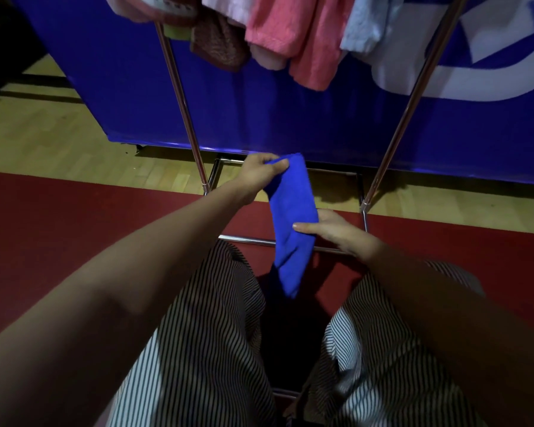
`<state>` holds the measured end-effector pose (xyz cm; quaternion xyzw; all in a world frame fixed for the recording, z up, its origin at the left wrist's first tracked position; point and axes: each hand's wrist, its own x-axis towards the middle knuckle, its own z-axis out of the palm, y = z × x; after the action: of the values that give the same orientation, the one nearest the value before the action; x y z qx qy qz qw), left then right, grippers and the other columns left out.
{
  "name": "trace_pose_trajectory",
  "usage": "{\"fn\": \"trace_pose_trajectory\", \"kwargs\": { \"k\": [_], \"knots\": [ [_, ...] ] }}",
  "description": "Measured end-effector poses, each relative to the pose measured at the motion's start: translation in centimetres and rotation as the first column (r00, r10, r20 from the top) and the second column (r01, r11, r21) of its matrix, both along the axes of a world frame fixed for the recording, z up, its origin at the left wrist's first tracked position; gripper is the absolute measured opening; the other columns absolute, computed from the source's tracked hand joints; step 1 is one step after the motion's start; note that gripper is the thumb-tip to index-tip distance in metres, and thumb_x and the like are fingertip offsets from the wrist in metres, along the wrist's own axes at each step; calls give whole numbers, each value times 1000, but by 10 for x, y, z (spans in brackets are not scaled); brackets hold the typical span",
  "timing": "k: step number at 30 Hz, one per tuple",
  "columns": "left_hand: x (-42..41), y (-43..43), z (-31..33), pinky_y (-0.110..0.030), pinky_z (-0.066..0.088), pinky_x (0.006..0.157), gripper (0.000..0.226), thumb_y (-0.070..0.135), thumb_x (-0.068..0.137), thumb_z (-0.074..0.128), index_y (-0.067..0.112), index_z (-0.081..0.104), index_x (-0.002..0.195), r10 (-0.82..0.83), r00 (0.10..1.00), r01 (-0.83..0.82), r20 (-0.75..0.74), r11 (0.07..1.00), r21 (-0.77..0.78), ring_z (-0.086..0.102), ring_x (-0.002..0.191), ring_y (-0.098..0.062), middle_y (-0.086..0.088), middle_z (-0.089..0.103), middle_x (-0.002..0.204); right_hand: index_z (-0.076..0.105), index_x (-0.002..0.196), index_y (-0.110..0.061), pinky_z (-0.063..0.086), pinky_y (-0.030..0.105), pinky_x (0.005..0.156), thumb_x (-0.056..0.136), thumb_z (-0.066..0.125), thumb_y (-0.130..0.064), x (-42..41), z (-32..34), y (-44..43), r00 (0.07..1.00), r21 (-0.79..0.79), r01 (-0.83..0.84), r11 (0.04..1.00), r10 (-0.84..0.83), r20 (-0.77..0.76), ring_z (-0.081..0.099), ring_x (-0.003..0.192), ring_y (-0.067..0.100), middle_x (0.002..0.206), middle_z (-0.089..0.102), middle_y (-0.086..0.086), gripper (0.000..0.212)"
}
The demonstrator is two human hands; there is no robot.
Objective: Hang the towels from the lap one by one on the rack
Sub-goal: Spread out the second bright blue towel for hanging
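A person's lap in striped trousers (pixel 198 349) is filling the nearest part of the view, knees apart. Just above the gap between the knees, a folded blue towel (pixel 293 217) is hanging lengthwise, its lower tip dangling free. The right hand (pixel 333 231) is pinching the towel's right edge at mid-length, with the thumb lying across the front and the fingers behind. The left hand (pixel 259 172) is gripping the towel's upper end, fingers curled round the cloth. Beneath the towel, a dark red mat (pixel 74 217) is covering the floor, giving way to pale wooden flooring (pixel 43 134) beyond it. The metal rack (pixel 182 109) is standing just past the towel, its two slanted poles rising on either side. Behind the towel, a blue banner (pixel 259 118) is stretching across the view. High above the towel, a maroon towel (pixel 219 44), a coral towel (pixel 293 35) and a light blue towel (pixel 364 26) are hanging from the rack.
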<state>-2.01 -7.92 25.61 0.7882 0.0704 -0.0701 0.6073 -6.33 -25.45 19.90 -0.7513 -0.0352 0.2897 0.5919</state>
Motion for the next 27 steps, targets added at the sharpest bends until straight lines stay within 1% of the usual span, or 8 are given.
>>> {"fn": "trace_pose_trajectory", "kwargs": {
  "k": [2,3,4,7,11,16,22,27],
  "knots": [
    [3,9,-6,-23,37,51,18,13,88,58,11,53,71,83,995,-68,-46,961,269,48,71,-19,-2,48,66,62,111,-1,49,10,65,85,63,-6,-2,7,2,999,-37,25,999,-24,22,63,70,-2,95,66,1,26],
    [1,15,-8,-25,42,60,5,12,87,58,8,58,86,37,998,-11,-56,915,402,53,82,-21,-5,55,76,63,108,0,48,13,65,85,64,-6,-4,10,4,1000,-81,5,997,-3,24,61,69,1,93,65,3,24],
    [0,17,-5,-27,47,75,22,13,86,59,6,59,106,-65,998,69,-25,863,501,56,98,-22,-7,61,96,65,102,-2,46,16,65,84,65,-7,-4,12,7,999,-137,-39,990,43,25,59,68,1,90,64,4,18],
    [-17,7,18,-21,39,97,43,23,91,58,12,50,132,-495,869,447,-6,780,438,49,120,-13,0,53,131,59,77,-15,36,8,54,83,68,-13,-10,31,19,983,-291,-135,947,164,77,50,58,-4,72,55,-6,11],
    [-36,-18,31,-26,42,88,44,44,98,35,11,63,107,-712,656,727,-252,505,465,56,98,-14,-4,63,108,54,122,-12,41,16,82,80,71,-15,-15,53,28,983,-243,-89,966,125,137,53,95,9,109,59,0,45],
    [-37,-7,41,-30,34,58,56,55,94,36,11,57,64,-631,766,484,-126,437,758,47,56,-18,0,51,55,68,94,-12,46,7,68,81,68,-6,-15,81,22,995,-89,-46,995,54,89,61,81,2,91,68,-2,14],
    [-25,17,63,-30,25,54,53,42,90,57,10,41,50,-466,853,213,235,722,658,28,51,-16,-6,29,50,63,84,-19,43,26,71,86,65,-19,-28,87,2,987,-101,-158,982,158,-7,58,78,13,86,64,2,3],
    [-32,23,78,-27,26,54,55,57,85,53,15,36,53,-472,880,425,57,835,351,30,49,-6,-1,32,55,63,99,-12,50,27,78,92,53,-10,-26,115,-4,998,195,28,980,-16,-63,65,81,13,91,68,3,12]
  ]
}}
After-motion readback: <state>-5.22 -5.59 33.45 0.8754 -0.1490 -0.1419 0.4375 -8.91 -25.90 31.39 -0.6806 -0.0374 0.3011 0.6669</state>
